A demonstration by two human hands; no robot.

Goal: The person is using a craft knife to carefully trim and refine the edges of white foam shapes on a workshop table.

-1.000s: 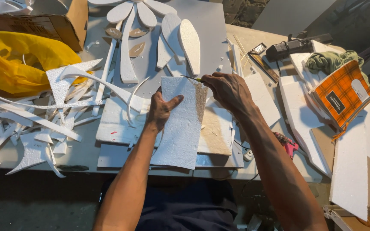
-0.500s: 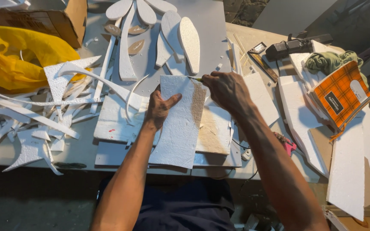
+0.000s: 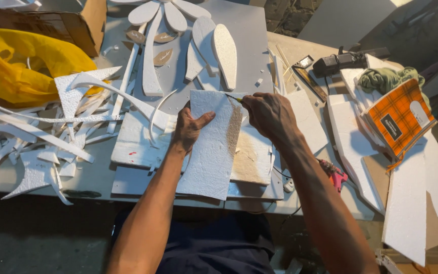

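The left hand [image 3: 188, 129] lies flat, fingers spread, on one white foam sheet [image 3: 211, 152]; the right hand [image 3: 269, 115] grips one yellow-handled knife [image 3: 235, 96] at the sheet's far edge.

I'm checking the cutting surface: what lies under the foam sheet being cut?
Under the foam sheet lie flat white boards and a brownish-stained board, stacked on the table. The left hand presses the sheet; whatever lies beneath its middle is covered.

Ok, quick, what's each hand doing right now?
Left hand: open, pressed flat on the white rectangular foam sheet.
Right hand: closed around a thin cutting tool, its tip at the sheet's top edge.
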